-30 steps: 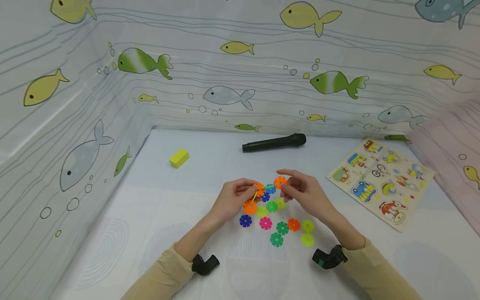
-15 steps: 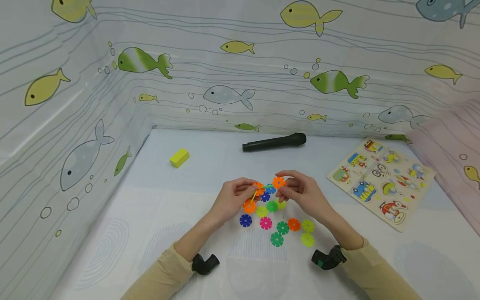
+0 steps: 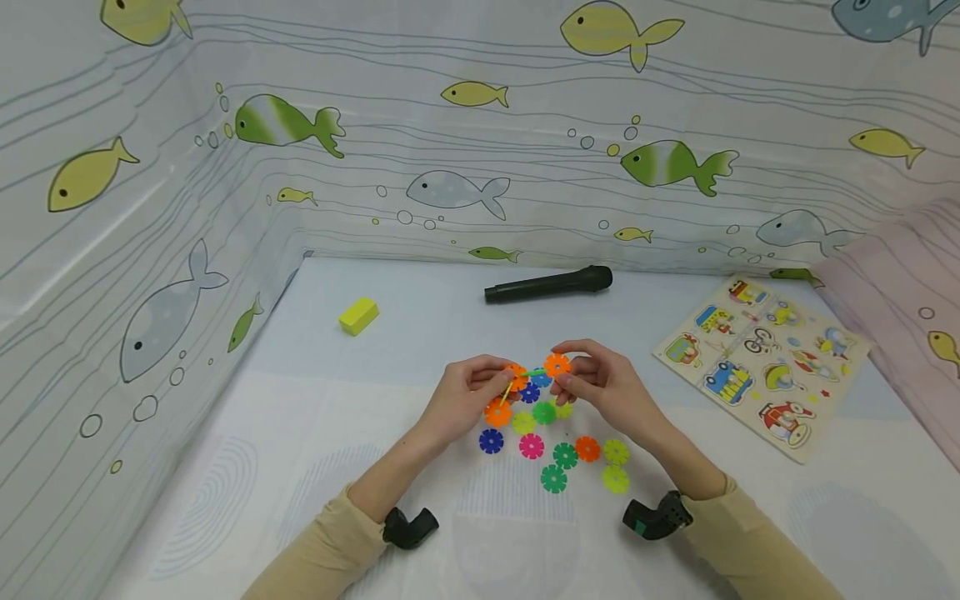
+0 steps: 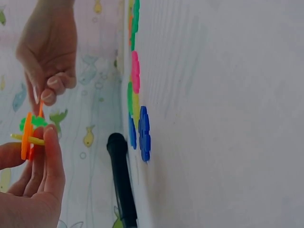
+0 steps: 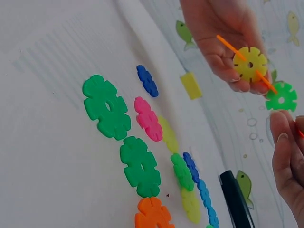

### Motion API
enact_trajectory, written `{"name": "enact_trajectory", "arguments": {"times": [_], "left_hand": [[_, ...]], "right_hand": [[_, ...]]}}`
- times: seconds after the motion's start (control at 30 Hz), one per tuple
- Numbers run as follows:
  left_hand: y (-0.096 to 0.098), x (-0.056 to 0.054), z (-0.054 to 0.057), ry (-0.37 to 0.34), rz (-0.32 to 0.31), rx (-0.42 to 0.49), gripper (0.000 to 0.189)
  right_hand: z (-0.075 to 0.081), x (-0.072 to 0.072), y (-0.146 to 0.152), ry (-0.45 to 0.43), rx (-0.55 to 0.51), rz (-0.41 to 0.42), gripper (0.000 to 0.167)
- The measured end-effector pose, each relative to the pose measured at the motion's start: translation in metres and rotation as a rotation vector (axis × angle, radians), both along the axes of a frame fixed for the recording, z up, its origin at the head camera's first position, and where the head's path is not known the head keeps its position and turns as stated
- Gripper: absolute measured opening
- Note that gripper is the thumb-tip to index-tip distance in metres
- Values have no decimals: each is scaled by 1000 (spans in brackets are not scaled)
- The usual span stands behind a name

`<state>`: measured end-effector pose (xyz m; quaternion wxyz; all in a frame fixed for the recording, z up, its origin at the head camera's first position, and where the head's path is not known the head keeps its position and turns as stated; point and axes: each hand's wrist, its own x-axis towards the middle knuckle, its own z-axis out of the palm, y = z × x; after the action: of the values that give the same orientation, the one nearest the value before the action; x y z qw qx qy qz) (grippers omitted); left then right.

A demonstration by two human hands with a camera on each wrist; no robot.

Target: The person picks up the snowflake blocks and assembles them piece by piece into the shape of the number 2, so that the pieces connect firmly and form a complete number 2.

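Note:
In the head view my left hand [image 3: 461,404] pinches a small chain of slotted plastic building discs above the table. In the right wrist view a yellow disc [image 5: 244,70] crosses an edge-on orange disc, and a green disc [image 5: 285,100] follows it. My right hand [image 3: 611,383] holds an orange disc [image 3: 557,365] between thumb and fingers at the green disc's end. Whether that orange disc is fully slotted into the green one, I cannot tell. Another orange disc [image 3: 498,412] hangs at the chain's lower left. Fingers hide part of the joints.
Several loose discs lie below the hands, among them a dark blue disc [image 3: 491,442], a pink disc [image 3: 532,446] and a green disc [image 3: 553,479]. Farther back are a yellow block [image 3: 359,317] and a black microphone [image 3: 547,285]. A wooden puzzle board [image 3: 765,367] lies at the right.
My right hand has moved slightly left with its orange disc, up to the green disc's end. The left hand has barely moved. Loose discs lie as before.

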<state>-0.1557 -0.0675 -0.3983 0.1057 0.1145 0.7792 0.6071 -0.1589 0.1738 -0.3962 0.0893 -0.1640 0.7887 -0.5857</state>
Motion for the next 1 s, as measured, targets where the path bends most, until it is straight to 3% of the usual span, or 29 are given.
{"name": "enact_trajectory", "arguments": {"times": [1.0], "left_hand": [[0,0,0,-3,-1,7,27]], "right_hand": [[2,2,0,-29,-64,11,34]]}}
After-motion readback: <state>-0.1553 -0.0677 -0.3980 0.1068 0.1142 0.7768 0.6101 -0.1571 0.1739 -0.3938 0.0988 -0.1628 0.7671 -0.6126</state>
